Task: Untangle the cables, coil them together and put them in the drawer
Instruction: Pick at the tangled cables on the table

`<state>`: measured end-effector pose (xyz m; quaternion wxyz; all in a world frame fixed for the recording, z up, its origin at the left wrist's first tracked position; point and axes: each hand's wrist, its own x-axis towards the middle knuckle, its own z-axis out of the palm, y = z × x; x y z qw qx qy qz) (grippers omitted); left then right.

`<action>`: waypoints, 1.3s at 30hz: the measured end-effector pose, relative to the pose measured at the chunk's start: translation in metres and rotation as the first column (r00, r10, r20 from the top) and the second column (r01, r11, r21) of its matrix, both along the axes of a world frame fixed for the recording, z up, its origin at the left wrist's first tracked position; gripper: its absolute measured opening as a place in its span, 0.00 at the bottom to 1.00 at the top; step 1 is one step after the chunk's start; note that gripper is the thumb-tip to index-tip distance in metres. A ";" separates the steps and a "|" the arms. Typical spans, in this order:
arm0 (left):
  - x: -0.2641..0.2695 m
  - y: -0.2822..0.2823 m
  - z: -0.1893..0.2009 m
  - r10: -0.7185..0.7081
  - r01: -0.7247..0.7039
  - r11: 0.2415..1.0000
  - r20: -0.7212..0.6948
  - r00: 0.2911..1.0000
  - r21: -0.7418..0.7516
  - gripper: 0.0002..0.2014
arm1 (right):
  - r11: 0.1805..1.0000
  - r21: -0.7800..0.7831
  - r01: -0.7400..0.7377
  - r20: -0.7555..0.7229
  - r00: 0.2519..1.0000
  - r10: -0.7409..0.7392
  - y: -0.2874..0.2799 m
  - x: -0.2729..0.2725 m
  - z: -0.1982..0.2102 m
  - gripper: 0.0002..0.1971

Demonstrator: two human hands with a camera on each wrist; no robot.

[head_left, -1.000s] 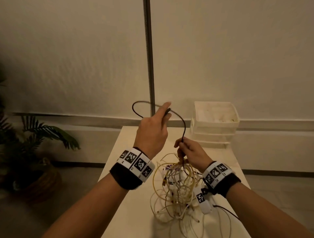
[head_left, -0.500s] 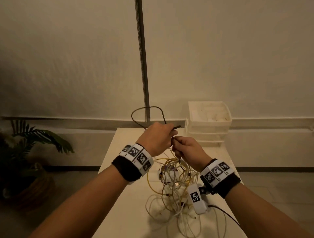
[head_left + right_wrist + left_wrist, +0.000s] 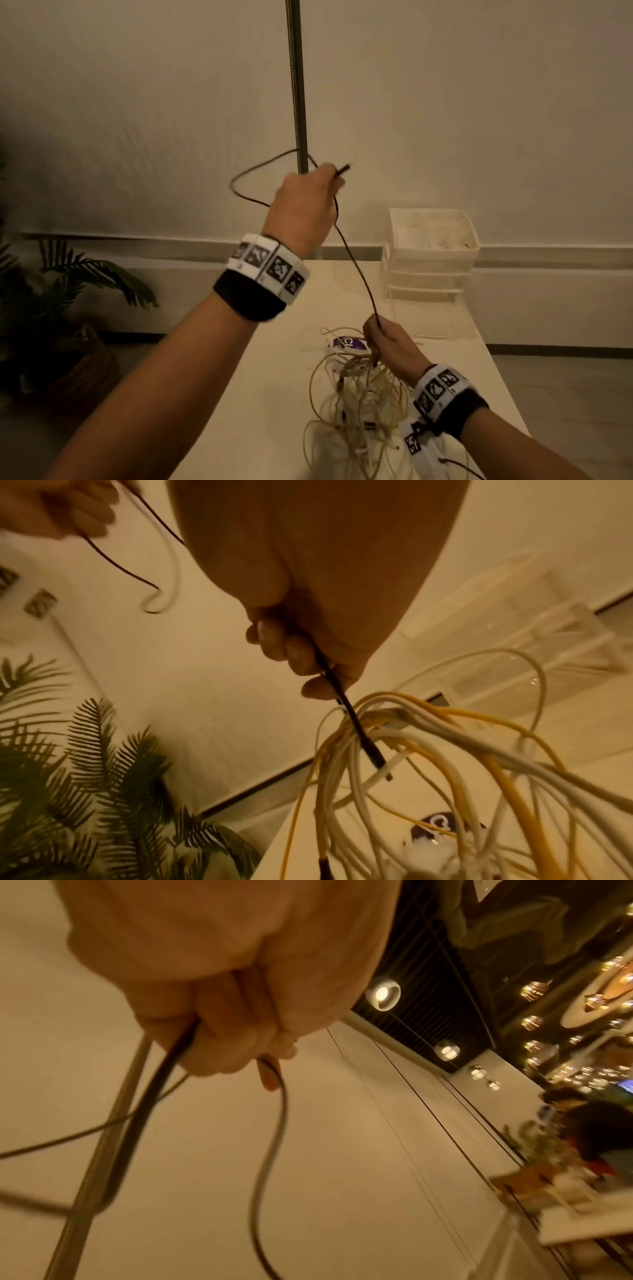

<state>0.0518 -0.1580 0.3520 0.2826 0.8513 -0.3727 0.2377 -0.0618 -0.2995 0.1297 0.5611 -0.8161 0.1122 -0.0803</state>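
Note:
A thin black cable runs taut between my two hands. My left hand is raised high and grips a loop of it, with the plug end sticking out past the fingers. My right hand is low over the table and pinches the cable's other end just above a tangle of yellow and white cables. In the right wrist view the black plug hangs in the yellow and white strands. The white drawer unit stands at the table's far right, its top open.
A metal pole rises behind the table, close to my left hand. A potted palm stands on the floor at the left. A small purple and white packet lies by the tangle.
My left hand has risen well above the table, drawing the black cable up and straight. My right hand has stayed low at the tangle. The hands, close together before, are now far apart.

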 end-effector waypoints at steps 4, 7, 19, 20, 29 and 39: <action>-0.020 0.002 -0.042 -0.162 0.158 0.985 0.054 0.985 0.062 0.19 | 0.988 0.152 0.004 0.007 1.000 -0.005 0.002 0.003 0.027 0.19; -0.030 -0.004 -0.071 -0.358 0.412 0.878 -0.237 0.903 0.242 0.18 | 0.934 0.352 -0.067 0.009 0.998 0.069 0.001 -0.001 0.046 0.16; -0.031 -0.025 -0.111 -0.177 0.267 0.939 -0.364 0.914 0.215 0.10 | 0.982 0.181 -0.052 0.104 0.994 0.034 0.003 0.006 0.032 0.13; -0.032 -0.023 -0.115 -0.178 0.264 0.947 -0.385 0.906 0.183 0.10 | 0.986 0.161 -0.037 0.121 0.992 0.017 0.002 0.007 0.033 0.12; -0.035 -0.005 -0.120 -0.176 0.322 0.920 -0.500 0.848 0.223 0.12 | 0.996 0.056 -0.073 0.166 0.984 0.063 -0.004 -0.001 0.035 0.11; -0.035 -0.002 -0.109 -0.235 0.303 0.951 -0.508 0.829 0.055 0.12 | 0.888 -0.451 -0.087 -0.129 0.991 0.032 -0.027 -0.015 0.024 0.21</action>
